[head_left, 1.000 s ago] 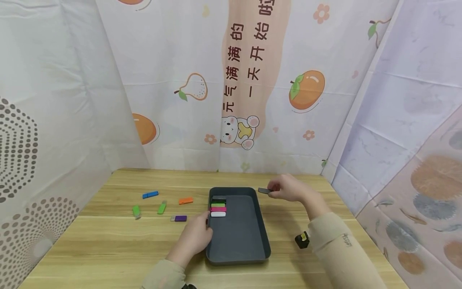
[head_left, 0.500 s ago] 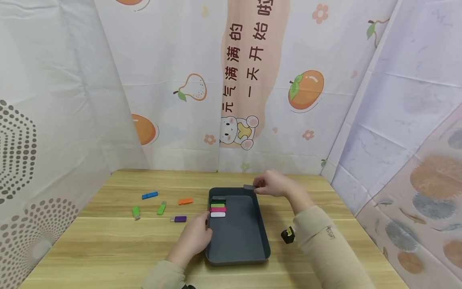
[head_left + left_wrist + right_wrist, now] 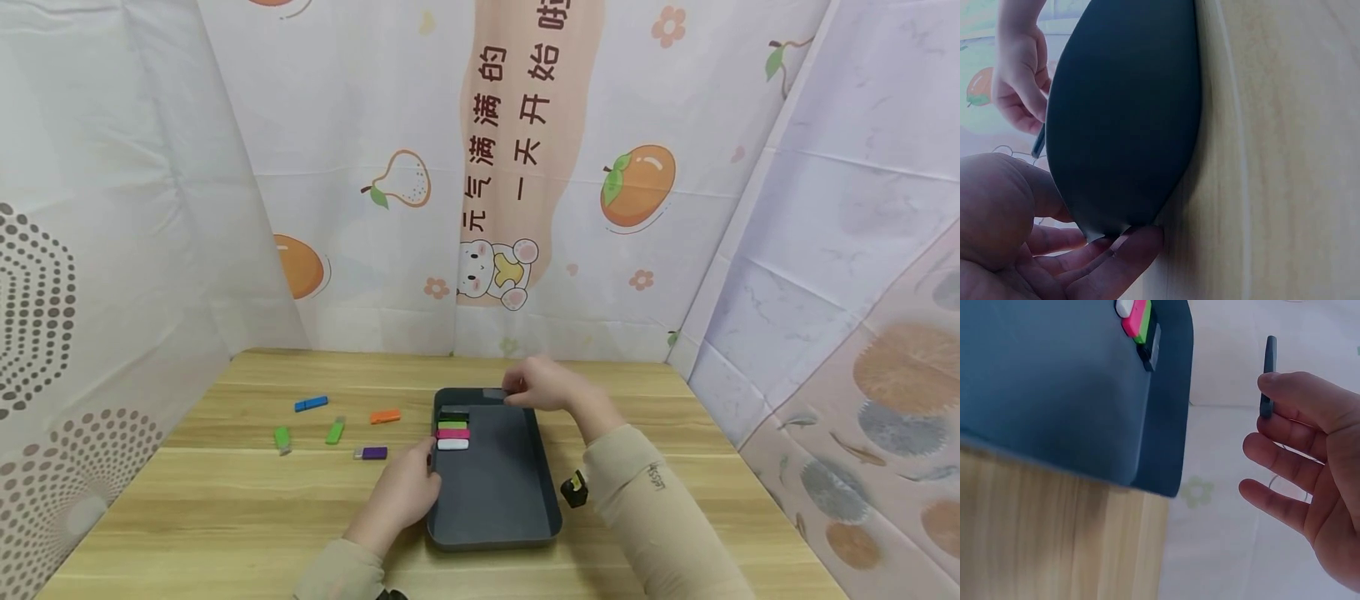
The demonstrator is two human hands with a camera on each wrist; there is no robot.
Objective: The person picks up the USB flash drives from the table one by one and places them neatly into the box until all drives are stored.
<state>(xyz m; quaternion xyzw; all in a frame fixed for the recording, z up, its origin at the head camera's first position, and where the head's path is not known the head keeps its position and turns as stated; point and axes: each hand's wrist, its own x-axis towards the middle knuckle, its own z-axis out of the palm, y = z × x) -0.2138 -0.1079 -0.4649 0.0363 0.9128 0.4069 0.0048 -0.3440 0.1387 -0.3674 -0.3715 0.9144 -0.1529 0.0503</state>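
While the wooden table [image 3: 225, 517] bears the dark tray [image 3: 495, 500], the left hand [image 3: 405, 487] grips the tray's left wall and the right hand [image 3: 543, 385] pinches a slim grey stick [image 3: 493, 393] above its far end; inside, along the left wall, lies a row of small sticks [image 3: 453, 434].

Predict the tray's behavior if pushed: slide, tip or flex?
Probably slides rather than tips: the tray is low and broad, flat on the table. Likely fairly stiff, as its walls stand up without visible sag. The sticks inside might shift under a sharp push, since bare tray floor lies beside them.
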